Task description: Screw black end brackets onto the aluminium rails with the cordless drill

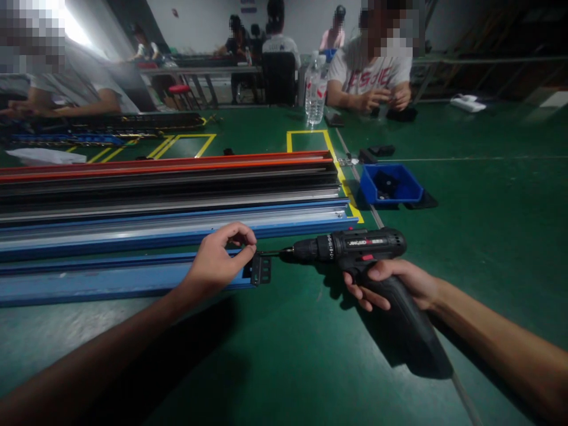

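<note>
In the head view, the right hand (410, 281) wraps the grip of a black drill (373, 242), its fingers curled around the handle near the trigger; whether one presses it is not clear. The drill lies on its side in the air above the green table (288, 367), its bit (275, 253) pointing toward the left hand (222, 257). That hand reaches over the near blue rail (110, 284), thumb and forefinger drawn close together at the upper edge of the black bracket (262, 271); whether they pinch a screw there is too small to tell. The bracket sits at the rail's right end, its slotted flange jutting past it. The bit's tip reaches the bracket's upper edge, right by the thumb, but whether it is seated in anything cannot be made out. Other rails (177, 236) lie behind, and a blue bin (399, 197) holding dark parts stands beyond the drill. To do this well, I would line the bit up squarely with the hole, steady the bracket against the rail end, press along the bit's axis and begin at low speed. The thumb is the main risk: should the bit slip, it could catch it, so the fingers should clear the tip once the thread bites.
</note>
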### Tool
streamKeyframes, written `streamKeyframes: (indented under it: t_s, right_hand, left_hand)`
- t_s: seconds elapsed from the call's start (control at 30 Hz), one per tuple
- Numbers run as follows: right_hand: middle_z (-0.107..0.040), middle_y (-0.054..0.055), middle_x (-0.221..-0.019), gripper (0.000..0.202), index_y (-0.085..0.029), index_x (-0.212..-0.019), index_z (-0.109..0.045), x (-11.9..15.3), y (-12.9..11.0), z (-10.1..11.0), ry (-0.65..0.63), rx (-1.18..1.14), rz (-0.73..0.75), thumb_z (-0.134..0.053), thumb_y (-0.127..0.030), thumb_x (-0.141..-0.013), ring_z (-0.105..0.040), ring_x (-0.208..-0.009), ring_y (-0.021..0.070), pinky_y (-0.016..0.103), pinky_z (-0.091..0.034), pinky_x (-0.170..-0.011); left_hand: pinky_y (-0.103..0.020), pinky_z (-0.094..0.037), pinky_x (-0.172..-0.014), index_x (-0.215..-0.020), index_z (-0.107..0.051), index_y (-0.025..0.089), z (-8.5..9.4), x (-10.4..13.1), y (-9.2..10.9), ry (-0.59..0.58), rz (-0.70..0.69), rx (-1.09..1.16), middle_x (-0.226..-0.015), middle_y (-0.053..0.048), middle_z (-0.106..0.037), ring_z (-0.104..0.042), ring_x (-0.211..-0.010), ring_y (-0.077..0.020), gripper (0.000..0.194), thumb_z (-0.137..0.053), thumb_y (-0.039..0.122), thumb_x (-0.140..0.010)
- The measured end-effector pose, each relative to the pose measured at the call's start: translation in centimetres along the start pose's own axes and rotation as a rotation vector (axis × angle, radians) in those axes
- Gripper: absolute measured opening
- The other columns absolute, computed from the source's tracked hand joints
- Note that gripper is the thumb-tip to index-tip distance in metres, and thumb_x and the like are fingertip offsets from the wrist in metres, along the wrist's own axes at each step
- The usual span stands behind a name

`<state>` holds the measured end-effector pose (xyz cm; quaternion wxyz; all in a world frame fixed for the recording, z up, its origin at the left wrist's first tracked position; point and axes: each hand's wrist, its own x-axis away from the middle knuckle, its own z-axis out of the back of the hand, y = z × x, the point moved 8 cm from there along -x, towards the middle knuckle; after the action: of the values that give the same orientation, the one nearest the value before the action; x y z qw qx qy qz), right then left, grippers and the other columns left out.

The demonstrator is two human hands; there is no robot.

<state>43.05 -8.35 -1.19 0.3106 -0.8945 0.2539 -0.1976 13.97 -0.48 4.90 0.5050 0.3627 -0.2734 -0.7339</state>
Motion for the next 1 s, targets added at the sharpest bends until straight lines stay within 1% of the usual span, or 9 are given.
streamKeyframes:
  t_s: [0.17,0.37,0.57,0.7,1.0]
  right_hand:
    - [-0.077,0.011,-0.098,0.036,-0.002,-0.12,-0.074,-0.05,0.03,-0.08,0.008,-0.01,-0.004,-0.066,-0.026,-0.095,-0.065,-0.061,0.0079,0.026,-0.06,-0.079]
    - [-0.077,0.01,-0.096,0.037,-0.002,-0.121,-0.075,-0.06,-0.01,-0.05,-0.009,-0.014,-0.001,-0.063,-0.028,-0.097,-0.062,-0.059,0.007,0.026,-0.06,-0.079]
    - [-0.078,0.01,-0.098,0.037,-0.003,-0.12,-0.075,0.1,0.14,0.17,0.016,-0.014,-0.023,-0.066,-0.029,-0.096,-0.063,-0.06,0.0071,0.026,-0.059,-0.079]
    - [-0.078,0.011,-0.098,0.037,-0.002,-0.12,-0.076,0.08,0.11,0.14,0.024,-0.023,-0.022,-0.066,-0.028,-0.096,-0.063,-0.06,0.0071,0.026,-0.06,-0.078]
    - [-0.076,0.011,-0.094,0.037,-0.002,-0.118,-0.076,-0.02,-0.07,0.19,0.048,-0.028,-0.031,-0.065,-0.03,-0.097,-0.06,-0.056,0.007,0.027,-0.06,-0.078]
  left_hand:
    - [-0.033,-0.053,-0.082,-0.085,-0.069,0.022,0.04,0.06,0.02,-0.005,0.0,-0.015,-0.084,-0.001,-0.07,-0.067,-0.082,-0.0195,0.009,-0.069,0.03,-0.085]
    - [-0.033,-0.054,-0.08,-0.084,-0.069,0.022,0.07,0.05,0.59,-0.004,-0.004,-0.024,-0.083,-0.001,-0.071,-0.066,-0.08,-0.0192,0.008,-0.068,0.03,-0.085]
    - [-0.034,-0.054,-0.081,-0.084,-0.068,0.021,-0.02,0.02,0.66,-0.018,-0.004,-0.023,-0.084,-0.002,-0.071,-0.067,-0.08,-0.0196,0.009,-0.068,0.03,-0.085]
    - [-0.034,-0.054,-0.083,-0.084,-0.068,0.022,-0.04,0.02,0.59,-0.025,-0.013,-0.031,-0.085,-0.002,-0.07,-0.066,-0.082,-0.0195,0.009,-0.067,0.03,-0.086]
    - [-0.034,-0.055,-0.084,-0.085,-0.068,0.022,-0.12,0.1,0.77,-0.039,0.005,-0.036,-0.086,-0.002,-0.071,-0.066,-0.083,-0.0199,0.01,-0.066,0.031,-0.087]
